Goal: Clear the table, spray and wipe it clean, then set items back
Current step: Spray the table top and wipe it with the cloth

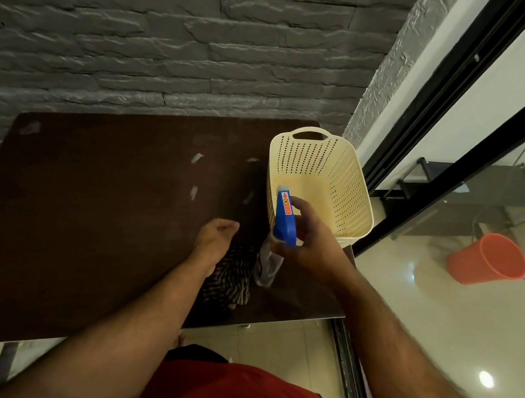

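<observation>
Two hands are at work over the dark table (86, 204), and they do different jobs. Your right hand (311, 241) is wrapped around the neck of the spray bottle (284, 218), fingers curled under its blue trigger head, with the clear body hanging below your palm. Your left hand (213, 242) sits just beside it, fingers loosely curled and gripping nothing that I can see; the striped cloth (230, 277) lies partly under that wrist, on the table.

Expect the bottle to be light and rigid at the head, with a thin, smooth plastic body that may flex or slip if squeezed. You hold it in the sensible place: the neck, with a finger free for the trigger. How full it is cannot be told, since the body is blurred. The cloth looks soft and limp, so bunch it in your palm instead of pinching an edge when wiping starts.

Just beyond your right hand stands the cream perforated basket (323, 181), at the table's far edge from your left. Its floor looks bare, though the trigger head hides part of it. Farther off, past your right forearm and beyond the glass, an orange bucket (487, 260) stands tilted on the floor; its contents cannot be seen.
</observation>
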`<action>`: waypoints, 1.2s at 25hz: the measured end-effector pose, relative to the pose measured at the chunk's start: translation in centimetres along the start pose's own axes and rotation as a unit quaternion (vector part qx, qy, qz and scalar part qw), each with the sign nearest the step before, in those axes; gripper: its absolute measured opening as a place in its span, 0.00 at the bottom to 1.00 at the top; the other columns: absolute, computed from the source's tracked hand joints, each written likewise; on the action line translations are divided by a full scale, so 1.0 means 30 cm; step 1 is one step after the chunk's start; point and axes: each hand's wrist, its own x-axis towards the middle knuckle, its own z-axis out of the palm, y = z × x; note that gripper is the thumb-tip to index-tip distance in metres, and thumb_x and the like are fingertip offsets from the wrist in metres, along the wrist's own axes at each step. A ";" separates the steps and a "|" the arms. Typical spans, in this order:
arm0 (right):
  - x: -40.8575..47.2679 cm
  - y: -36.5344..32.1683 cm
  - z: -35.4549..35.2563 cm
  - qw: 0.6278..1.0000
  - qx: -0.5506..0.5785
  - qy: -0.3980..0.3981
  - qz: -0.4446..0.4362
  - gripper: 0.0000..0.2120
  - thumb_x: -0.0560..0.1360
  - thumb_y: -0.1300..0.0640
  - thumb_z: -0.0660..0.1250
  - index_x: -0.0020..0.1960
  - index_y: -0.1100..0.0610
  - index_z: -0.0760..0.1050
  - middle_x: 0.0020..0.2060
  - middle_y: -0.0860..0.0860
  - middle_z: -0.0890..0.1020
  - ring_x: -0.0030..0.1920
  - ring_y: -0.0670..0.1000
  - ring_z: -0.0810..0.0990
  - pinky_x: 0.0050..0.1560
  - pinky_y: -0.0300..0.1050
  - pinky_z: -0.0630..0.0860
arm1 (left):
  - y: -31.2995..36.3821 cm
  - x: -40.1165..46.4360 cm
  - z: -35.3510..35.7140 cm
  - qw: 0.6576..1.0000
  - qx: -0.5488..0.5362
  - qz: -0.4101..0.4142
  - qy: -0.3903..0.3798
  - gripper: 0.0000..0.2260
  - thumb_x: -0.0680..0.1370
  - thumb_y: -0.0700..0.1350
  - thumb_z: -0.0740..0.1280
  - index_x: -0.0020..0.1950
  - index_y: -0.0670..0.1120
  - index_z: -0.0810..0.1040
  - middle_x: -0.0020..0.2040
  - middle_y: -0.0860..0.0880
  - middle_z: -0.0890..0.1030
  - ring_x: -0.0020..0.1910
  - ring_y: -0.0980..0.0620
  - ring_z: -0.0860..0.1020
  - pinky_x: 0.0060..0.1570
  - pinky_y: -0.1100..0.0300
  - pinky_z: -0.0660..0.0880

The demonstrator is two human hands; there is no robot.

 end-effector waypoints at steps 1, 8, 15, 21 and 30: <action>0.001 -0.002 -0.017 1.000 -0.010 -0.013 -0.001 0.40 0.69 0.62 0.76 0.73 0.43 0.60 0.66 0.51 0.76 0.66 0.50 0.75 0.65 0.51 0.74 | 0.033 0.006 0.015 1.000 -0.004 0.003 -0.008 0.09 0.79 0.49 0.65 0.58 0.51 0.78 0.55 0.53 0.78 0.58 0.52 0.76 0.62 0.51 0.73; 0.058 0.002 -0.203 0.980 -0.087 0.179 0.005 0.22 0.73 0.65 0.67 0.65 0.51 0.73 0.56 0.49 0.80 0.58 0.48 0.78 0.58 0.49 0.78 | 0.214 0.066 0.137 0.997 0.013 0.060 -0.056 0.22 0.77 0.53 0.67 0.67 0.45 0.72 0.60 0.47 0.77 0.58 0.48 0.77 0.58 0.49 0.76; 0.174 0.238 -0.273 0.925 -0.244 0.251 0.148 0.31 0.72 0.60 0.70 0.73 0.53 0.65 0.65 0.56 0.75 0.60 0.59 0.77 0.55 0.60 0.79 | 0.131 0.214 0.224 0.982 0.088 0.088 -0.138 0.31 0.69 0.50 0.75 0.69 0.45 0.69 0.62 0.44 0.78 0.57 0.48 0.78 0.49 0.54 0.79; 0.184 0.298 -0.270 0.933 -0.136 0.271 0.195 0.21 0.73 0.68 0.64 0.66 0.58 0.70 0.52 0.56 0.79 0.51 0.60 0.81 0.48 0.58 0.82 | 0.224 0.035 0.198 0.972 0.106 0.157 -0.136 0.19 0.77 0.34 0.66 0.68 0.36 0.69 0.58 0.42 0.77 0.57 0.44 0.76 0.53 0.60 0.73; 0.269 0.097 -0.268 0.964 0.035 0.224 0.137 0.20 0.74 0.69 0.67 0.62 0.55 0.76 0.54 0.53 0.83 0.48 0.55 0.85 0.44 0.55 0.84 | 0.384 -0.080 -0.007 0.995 -0.007 0.096 -0.019 0.26 0.77 0.34 0.61 0.71 0.56 0.70 0.58 0.50 0.80 0.54 0.48 0.80 0.46 0.46 0.81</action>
